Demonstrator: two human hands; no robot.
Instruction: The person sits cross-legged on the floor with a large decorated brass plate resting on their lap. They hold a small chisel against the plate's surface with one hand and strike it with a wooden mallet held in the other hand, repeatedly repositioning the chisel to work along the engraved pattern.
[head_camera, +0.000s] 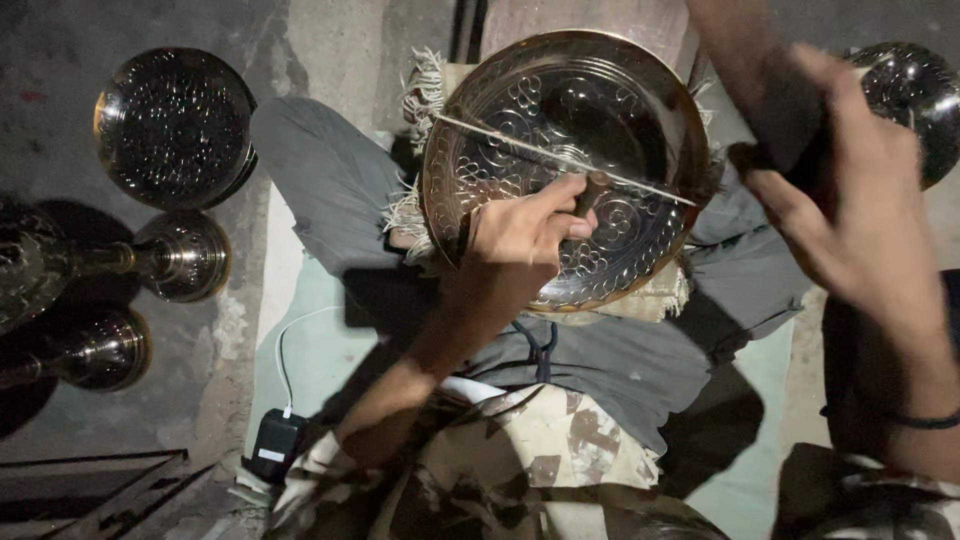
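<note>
Brass vessels on concrete floor

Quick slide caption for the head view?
Left hand steadies a punch on an engraved brass plate while the right hand raises a dark tool.

Glossy brass-coloured metal bowl with embossed scrollwork, thin shiny metal rod across it, frayed pale woven cloth beneath, polished dimpled metal vessel, rough matt concrete floor, soft grey fabric trousers

Left hand curled in a tight grip — right hand raised (blurred), fingers closed.
</note>
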